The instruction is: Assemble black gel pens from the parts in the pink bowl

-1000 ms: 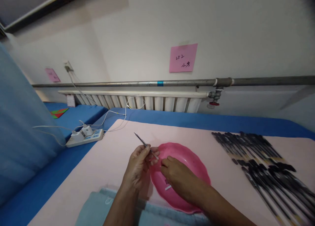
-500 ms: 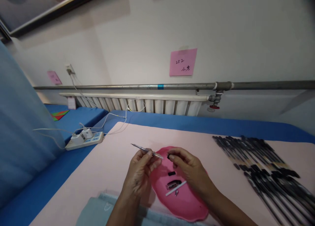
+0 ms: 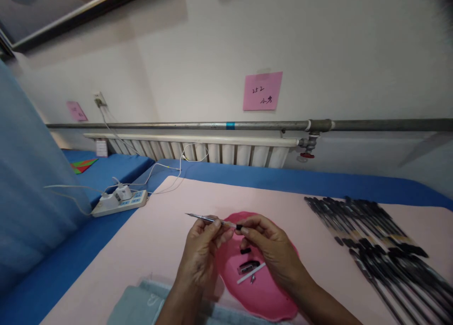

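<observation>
My left hand (image 3: 202,249) is closed around a slim silver pen-like piece (image 3: 202,217) with a fine dark point facing left and a clear rear end. Between the fingertips of my right hand (image 3: 271,242) is a small black piece (image 3: 239,227), which meets the clear end; how far it fits over it cannot be seen. Both hands are above a pink tray (image 3: 260,306). In it lie another small black piece (image 3: 245,251), a dark curved part with a clear section (image 3: 248,267), a white stick (image 3: 251,273) and a tiny silver part (image 3: 252,279).
Several dark pen-like sticks (image 3: 368,226) lie in rows at the right on the pink table cover (image 3: 170,240). A folded grey-blue cloth (image 3: 132,306) is near my left forearm. A power strip (image 3: 120,203) with white cables sits at the left. Behind runs a radiator (image 3: 226,150).
My right hand has brought the small black piece left against the clear end of the pen-like piece, closing the gap between them. My left hand has tilted the pen-like piece slightly flatter.
</observation>
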Available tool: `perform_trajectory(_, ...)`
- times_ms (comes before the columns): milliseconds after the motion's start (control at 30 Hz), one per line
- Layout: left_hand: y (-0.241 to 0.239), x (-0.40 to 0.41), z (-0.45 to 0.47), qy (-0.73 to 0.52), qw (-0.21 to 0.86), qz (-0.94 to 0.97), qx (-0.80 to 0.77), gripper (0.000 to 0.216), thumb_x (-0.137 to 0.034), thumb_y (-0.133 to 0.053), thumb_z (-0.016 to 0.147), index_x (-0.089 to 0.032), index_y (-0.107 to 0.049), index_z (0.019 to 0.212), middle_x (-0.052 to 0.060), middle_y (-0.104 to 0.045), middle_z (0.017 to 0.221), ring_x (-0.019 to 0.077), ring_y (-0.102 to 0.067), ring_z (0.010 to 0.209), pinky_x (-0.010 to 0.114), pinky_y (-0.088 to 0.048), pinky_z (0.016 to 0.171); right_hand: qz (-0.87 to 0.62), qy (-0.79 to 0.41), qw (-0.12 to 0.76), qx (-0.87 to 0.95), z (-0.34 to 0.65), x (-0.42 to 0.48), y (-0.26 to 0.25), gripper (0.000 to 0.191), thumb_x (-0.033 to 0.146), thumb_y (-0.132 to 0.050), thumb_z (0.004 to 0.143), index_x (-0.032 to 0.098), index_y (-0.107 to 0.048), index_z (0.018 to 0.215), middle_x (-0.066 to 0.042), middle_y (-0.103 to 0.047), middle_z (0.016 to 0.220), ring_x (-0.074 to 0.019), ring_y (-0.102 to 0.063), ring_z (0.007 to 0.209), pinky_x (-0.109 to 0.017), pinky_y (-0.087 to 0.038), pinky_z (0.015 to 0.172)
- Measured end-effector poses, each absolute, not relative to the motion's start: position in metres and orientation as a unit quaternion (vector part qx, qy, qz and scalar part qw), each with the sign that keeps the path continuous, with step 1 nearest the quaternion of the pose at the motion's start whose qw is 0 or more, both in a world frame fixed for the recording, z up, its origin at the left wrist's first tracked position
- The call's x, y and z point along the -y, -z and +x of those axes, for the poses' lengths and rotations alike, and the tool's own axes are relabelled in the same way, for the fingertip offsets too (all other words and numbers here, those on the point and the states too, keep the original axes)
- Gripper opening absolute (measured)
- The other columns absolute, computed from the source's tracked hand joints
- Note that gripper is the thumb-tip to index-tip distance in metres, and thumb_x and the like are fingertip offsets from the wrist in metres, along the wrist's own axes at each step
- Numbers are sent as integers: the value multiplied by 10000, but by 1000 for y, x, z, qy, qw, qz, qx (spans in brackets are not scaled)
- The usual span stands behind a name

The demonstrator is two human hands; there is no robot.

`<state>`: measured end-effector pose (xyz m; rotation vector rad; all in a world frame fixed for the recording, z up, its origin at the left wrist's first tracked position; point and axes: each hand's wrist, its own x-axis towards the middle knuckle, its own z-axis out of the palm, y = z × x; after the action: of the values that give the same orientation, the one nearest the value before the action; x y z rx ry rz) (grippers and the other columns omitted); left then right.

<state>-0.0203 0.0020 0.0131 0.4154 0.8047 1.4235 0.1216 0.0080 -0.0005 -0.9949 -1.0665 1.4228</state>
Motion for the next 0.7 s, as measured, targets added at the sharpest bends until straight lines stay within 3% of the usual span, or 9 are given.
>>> perform_trajectory(367, -11, 1, -13, -648, 657, 156, -352, 229, -109, -793, 583, -135, -602, 706, 32, -689, 668, 134, -667, 649, 230, -559, 663, -418, -534, 541, 497, 122, -6, 4, 138, 317, -659, 747, 192, -623, 792, 19, -621, 657, -134, -591, 580, -267, -483, 568)
perform_trajectory(700, -5, 2, -9, -645, 657, 151, -359, 193, -142, -772, 633, -129, -596, 711, 66, -703, 697, 151, -675, 680, 245, -554, 683, -431, -419, 517, 609, 127, -6, 5, 89, 283, -564, 814, 224, -625, 840, 1, -647, 771, -144, -608, 647, -270, -512, 584)
